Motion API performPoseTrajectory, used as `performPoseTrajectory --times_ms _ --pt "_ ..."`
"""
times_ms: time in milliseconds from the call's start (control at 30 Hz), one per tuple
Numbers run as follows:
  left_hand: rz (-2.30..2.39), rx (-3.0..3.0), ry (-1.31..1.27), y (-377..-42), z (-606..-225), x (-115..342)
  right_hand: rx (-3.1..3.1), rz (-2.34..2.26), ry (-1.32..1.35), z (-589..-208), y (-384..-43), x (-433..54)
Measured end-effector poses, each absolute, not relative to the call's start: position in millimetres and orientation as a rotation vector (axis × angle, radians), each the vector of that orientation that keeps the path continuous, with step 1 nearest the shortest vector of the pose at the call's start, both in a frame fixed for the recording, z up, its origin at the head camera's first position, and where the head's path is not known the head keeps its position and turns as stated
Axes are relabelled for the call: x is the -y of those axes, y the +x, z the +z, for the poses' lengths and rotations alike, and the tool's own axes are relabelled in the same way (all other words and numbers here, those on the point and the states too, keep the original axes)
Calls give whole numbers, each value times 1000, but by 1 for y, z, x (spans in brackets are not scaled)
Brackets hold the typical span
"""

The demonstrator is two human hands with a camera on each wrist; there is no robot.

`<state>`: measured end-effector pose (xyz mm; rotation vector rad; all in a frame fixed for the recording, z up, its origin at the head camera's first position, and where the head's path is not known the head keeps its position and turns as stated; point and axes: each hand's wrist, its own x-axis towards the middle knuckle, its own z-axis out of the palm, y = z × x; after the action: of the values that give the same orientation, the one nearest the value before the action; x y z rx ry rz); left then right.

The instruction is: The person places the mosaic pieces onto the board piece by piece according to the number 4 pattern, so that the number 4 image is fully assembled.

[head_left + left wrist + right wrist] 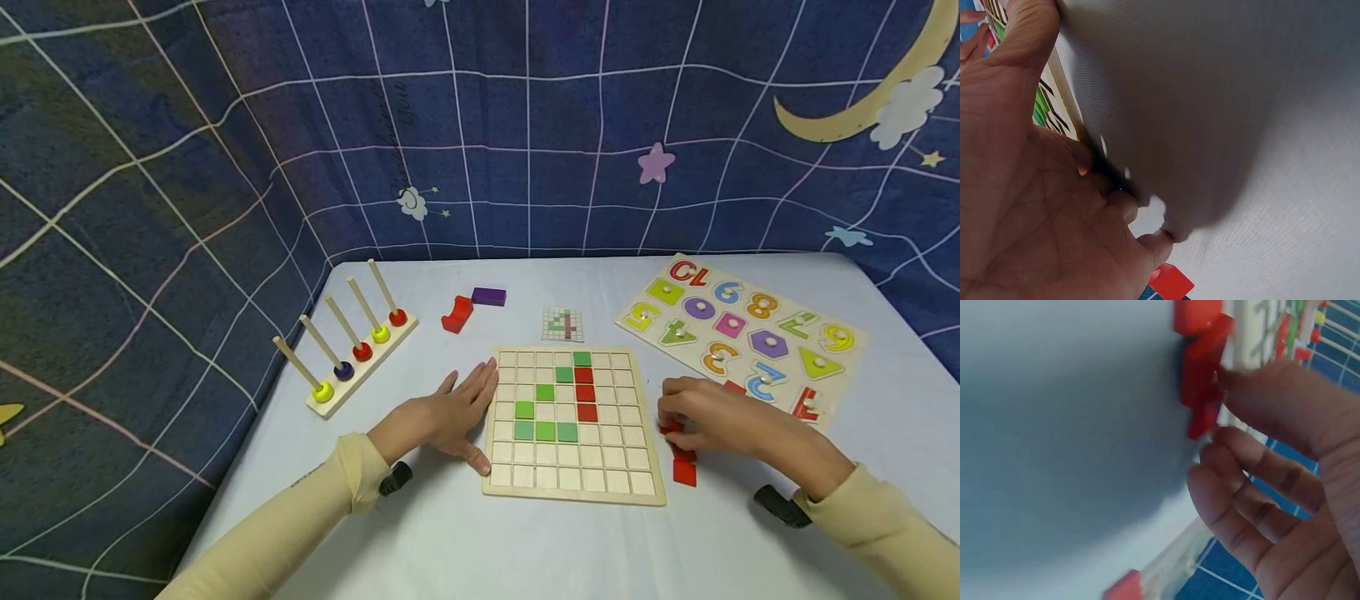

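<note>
A wooden grid board (573, 493) lies in the middle of the table. Several green tiles (545, 392) form a slanting line and a short row on it, and three red tiles (585, 394) make a column. My left hand (450, 414) rests along the board's left edge, fingers straight and thumb near the lower corner; its palm (1041, 212) fills the left wrist view. Right of the board, my right hand (716, 417) pinches a red tile (1205, 419) between thumb and fingertips. Other red tiles (684, 472) lie right beside it, partly overlapping in the wrist view.
Behind the board lies a small pattern card (562, 325). A wooden peg stand with rings (362, 367) is at the left, near a red curved block (457, 314) and a purple block (489, 297). A number-and-shape puzzle board (738, 333) lies at the back right.
</note>
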<state>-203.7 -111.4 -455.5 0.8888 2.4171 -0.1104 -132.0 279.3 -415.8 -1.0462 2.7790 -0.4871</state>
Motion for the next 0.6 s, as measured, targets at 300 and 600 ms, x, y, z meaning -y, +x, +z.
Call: performPoseTrajectory --times_ms 300,600 --pt "-136 -2409 866 -192 -433 106 -2762 -523 -974 -421 -128 -285" --pt "-137 -2424 906 -198 -445 111 -2775 -469 -1004 -421 -126 -285"
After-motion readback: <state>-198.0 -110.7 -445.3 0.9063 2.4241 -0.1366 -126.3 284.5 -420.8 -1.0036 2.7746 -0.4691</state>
